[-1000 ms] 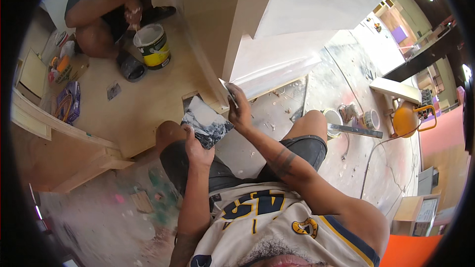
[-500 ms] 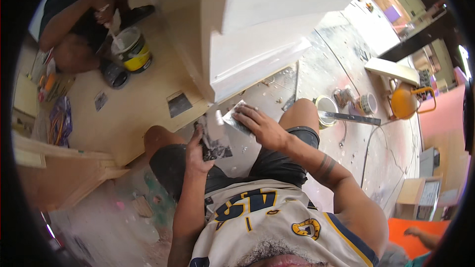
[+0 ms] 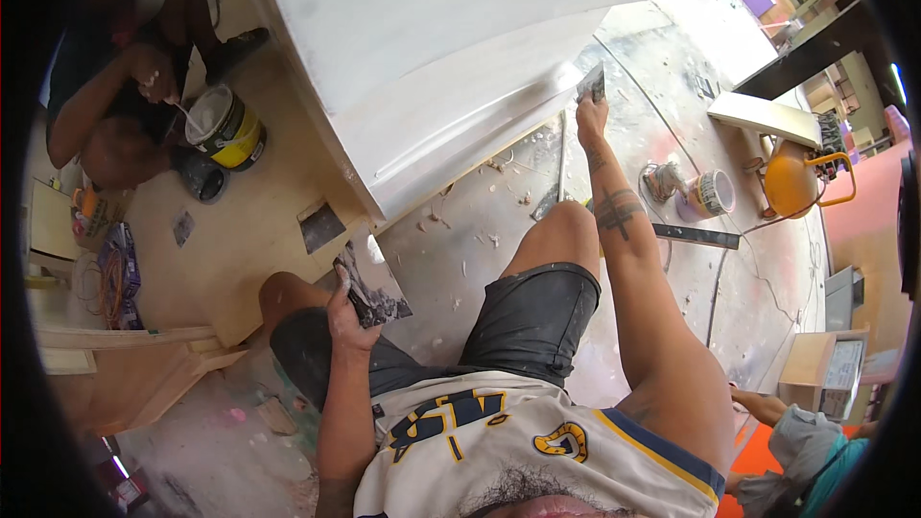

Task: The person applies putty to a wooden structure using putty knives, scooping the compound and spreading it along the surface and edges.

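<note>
My left hand [image 3: 351, 315] is closed around a flat, dark-smeared putty knife [image 3: 382, 290], held over my left thigh with pale filler on its blade. Stretched far forward, my right hand [image 3: 592, 117] grips a small metal scraper [image 3: 593, 84] beside the far lower end of a large white panel [image 3: 432, 67]. Whether the blade touches the panel is hard to tell. A pale ridge of filler runs along the panel's lower part.
Left, a seated person stirs a yellow-and-black bucket [image 3: 235, 139] on a wooden board [image 3: 240, 249]. At right are a paint tub [image 3: 708, 194], a dark metal bar [image 3: 698, 235], cords and a yellow-orange rounded machine [image 3: 791, 182]. Another person is at lower right. Scraps litter the floor.
My right hand has swung forward and right with its scraper, away from the left-hand putty knife to the panel's far end. My left hand has shifted slightly left.
</note>
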Motion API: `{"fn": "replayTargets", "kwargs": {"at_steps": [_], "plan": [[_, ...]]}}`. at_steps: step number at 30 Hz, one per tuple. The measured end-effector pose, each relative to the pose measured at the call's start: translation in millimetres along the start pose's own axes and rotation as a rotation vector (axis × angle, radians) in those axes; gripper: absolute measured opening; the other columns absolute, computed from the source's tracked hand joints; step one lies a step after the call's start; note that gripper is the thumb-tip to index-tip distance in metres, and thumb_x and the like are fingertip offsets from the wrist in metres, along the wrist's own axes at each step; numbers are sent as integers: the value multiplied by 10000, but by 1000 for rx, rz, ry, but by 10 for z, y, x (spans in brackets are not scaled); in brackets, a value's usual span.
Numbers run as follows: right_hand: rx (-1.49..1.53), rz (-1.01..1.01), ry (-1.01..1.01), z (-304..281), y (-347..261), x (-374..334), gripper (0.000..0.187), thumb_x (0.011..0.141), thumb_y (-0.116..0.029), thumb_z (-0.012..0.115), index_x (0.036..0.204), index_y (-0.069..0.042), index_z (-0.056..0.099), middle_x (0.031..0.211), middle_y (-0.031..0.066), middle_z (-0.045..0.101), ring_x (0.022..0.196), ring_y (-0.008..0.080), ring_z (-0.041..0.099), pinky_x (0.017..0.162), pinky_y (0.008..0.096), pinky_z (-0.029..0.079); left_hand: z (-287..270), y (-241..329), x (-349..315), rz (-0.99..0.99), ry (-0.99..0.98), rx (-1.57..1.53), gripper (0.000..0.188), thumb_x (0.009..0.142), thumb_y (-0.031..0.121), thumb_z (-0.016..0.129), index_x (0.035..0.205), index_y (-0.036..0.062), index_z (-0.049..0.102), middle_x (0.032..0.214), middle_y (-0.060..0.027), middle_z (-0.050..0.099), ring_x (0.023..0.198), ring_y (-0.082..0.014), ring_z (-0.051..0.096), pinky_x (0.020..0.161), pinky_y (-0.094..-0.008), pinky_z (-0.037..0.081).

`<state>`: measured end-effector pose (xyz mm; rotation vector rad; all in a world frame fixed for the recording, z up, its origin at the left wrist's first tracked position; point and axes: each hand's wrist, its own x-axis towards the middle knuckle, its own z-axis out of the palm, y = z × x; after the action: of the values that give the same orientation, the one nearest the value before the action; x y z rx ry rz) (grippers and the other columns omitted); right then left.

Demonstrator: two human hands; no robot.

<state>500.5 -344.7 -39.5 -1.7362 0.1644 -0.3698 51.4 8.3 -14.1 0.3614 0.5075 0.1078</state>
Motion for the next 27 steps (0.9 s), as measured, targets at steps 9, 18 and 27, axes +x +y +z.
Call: {"fn": "replayTargets", "kwargs": {"at_steps": [9, 18, 27], "plan": [[-150, -101, 2, 246, 177, 458, 298, 1005, -155, 515, 1219, 39, 586, 1056, 125, 674, 947, 201, 607, 840, 330, 469, -62, -38, 83, -56, 16, 35, 435, 1016, 412, 517, 1345, 130, 553, 1230, -48, 653, 1103, -215, 644, 951, -418, 529], [-158, -92, -15, 314, 4, 77, 354, 1001, -187, 508, 1306, -10, 532, 1212, 217, 636, 1153, 333, 595, 981, 397, 434, 13, -99, 102, 116, -3, 238, 427, 1024, 413, 502, 1338, 128, 550, 1221, -60, 656, 1114, -237, 641, 955, -426, 525], [-164, -92, -174, 507, -181, -618, 368, 1023, -244, 495, 1331, -42, 510, 1217, 227, 634, 1170, 362, 584, 974, 408, 435, 31, -79, 123, -114, -59, -75, 406, 994, 377, 573, 1316, 129, 576, 1237, -40, 658, 1107, -240, 645, 959, -437, 522]]}}
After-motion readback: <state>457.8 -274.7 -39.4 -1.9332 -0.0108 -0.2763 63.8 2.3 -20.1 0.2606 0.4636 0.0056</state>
